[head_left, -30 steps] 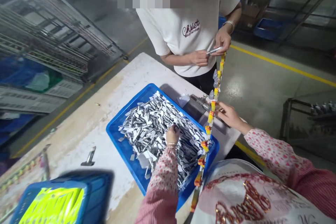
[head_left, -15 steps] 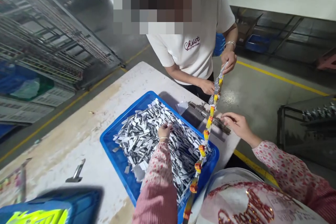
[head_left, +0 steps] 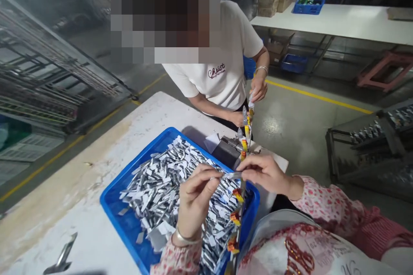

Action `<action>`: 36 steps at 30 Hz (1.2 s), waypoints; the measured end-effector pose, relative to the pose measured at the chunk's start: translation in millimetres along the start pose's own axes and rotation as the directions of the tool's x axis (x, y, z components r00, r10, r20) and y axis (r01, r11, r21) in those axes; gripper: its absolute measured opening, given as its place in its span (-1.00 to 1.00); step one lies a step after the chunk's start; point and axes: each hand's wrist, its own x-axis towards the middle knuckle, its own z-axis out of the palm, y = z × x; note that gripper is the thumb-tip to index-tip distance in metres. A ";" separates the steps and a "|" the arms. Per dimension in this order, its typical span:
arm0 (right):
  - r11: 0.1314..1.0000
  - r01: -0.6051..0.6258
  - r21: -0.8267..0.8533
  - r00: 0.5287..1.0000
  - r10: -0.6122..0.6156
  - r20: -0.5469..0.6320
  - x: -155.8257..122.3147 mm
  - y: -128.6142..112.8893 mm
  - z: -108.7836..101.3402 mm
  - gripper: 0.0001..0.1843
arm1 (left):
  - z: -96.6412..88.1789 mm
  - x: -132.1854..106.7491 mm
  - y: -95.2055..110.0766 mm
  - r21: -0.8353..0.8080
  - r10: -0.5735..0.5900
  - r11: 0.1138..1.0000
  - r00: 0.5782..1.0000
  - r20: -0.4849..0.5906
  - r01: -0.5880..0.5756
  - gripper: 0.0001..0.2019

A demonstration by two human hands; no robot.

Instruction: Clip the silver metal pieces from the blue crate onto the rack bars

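Lengthwise, silvery piece (head_left: 232,175) bridges left hand (head_left: 196,195), right hand (head_left: 268,175) fingertips.

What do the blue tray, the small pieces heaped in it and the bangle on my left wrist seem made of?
Blue tray: apparently smooth plastic with slight sheen, from its even colour and rounded corners. Small pieces: probably metal, given their silvery glints, though coated plastic is possible. Bangle: likely polished silver-coloured metal; it catches highlights.

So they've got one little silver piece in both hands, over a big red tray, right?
Not quite: the tray is blue, not red, as the head view shows. The left hand and right hand do hold one little silver piece over it.
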 end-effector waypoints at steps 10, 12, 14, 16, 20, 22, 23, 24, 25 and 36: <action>0.982 0.142 -0.121 0.972 -0.161 -0.170 -5.0 -6.6 -23.9 -0.83 | 15.2 2.2 -5.6 0.145 -0.047 0.989 0.996 0.074 0.036 -0.90; 0.904 0.242 -0.352 0.930 -0.320 -0.182 -3.2 -11.7 -26.8 -0.88 | 17.8 0.0 -1.2 0.437 0.148 0.881 0.983 0.108 -0.181 -0.85; 0.815 0.304 -0.492 0.899 -0.416 -0.134 -0.3 -16.1 -26.2 -0.90 | 20.9 -0.7 2.1 0.587 0.231 0.744 0.947 0.221 -0.319 -0.72; 0.752 0.358 -0.554 0.887 -0.459 -0.050 3.5 -19.1 -23.1 -0.88 | 23.9 1.8 3.0 0.636 0.242 0.670 0.923 0.300 -0.382 -0.70; 0.767 0.395 -0.506 0.894 -0.447 0.020 8.5 -10.5 -19.6 -0.82 | 23.0 16.6 -5.9 0.606 0.168 0.714 0.927 0.336 -0.349 -0.88; 0.855 0.266 -0.446 0.933 -0.345 -0.104 7.6 6.2 -21.6 -0.74 | 18.4 26.1 -16.2 0.510 0.096 0.835 0.967 0.235 -0.207 -0.93; 0.881 0.178 -0.438 0.947 -0.275 -0.169 6.6 17.6 -22.8 -0.71 | 15.7 30.6 -22.8 0.438 0.054 0.891 0.984 0.167 -0.123 -0.93; 0.885 0.091 -0.457 0.955 -0.207 -0.210 5.4 30.5 -23.4 -0.70 | 13.3 34.8 -30.1 0.359 0.012 0.932 0.994 0.108 -0.050 -0.90; 0.865 0.019 -0.502 0.965 -0.147 -0.217 4.2 44.0 -23.3 -0.68 | 11.4 38.6 -37.7 0.288 -0.026 0.958 0.998 0.062 0.007 -0.88; 0.667 -0.052 -0.743 0.978 0.185 0.097 12.0 101.4 -10.0 -0.64 | 15.3 50.2 -77.3 0.308 -0.024 0.951 1.000 -0.018 0.028 -0.82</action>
